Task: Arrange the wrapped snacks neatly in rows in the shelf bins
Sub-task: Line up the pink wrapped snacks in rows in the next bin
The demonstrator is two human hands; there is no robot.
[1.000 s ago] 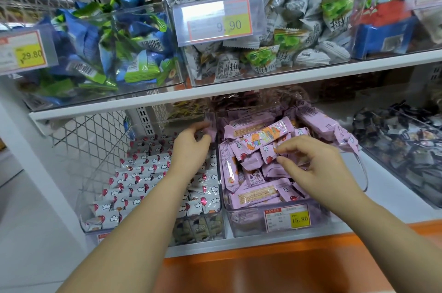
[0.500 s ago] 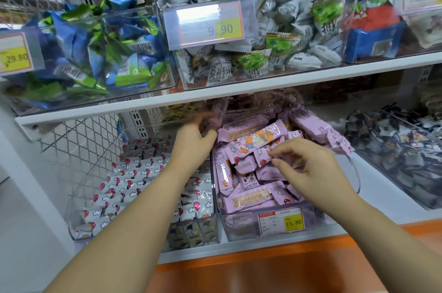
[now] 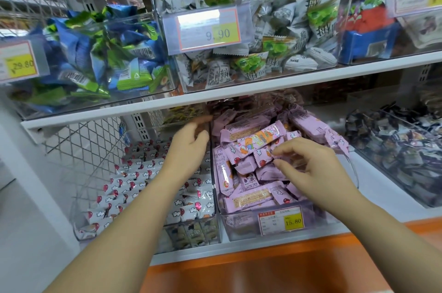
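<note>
Right hand (image 3: pixel 308 168) pinches end of pink snack bar (image 3: pixel 262 157) atop jumbled pile in clear bin (image 3: pixel 239 228). Left hand (image 3: pixel 189 149) at bin's rear-left corner, fingertips blurred, grip unclear. Best: lift bar free, lay parallel beside neighbours.

We are seeing bright, even light coming from above, while the space behind the upper shelf (image 3: pixel 239 93) is sitting in shadow. Glare is whitening the price tag (image 3: pixel 205 29) marked 9.90. Fingertips of the left hand (image 3: pixel 189 149) are smearing with motion blur, and straight lines are bowing toward the edges.
</note>
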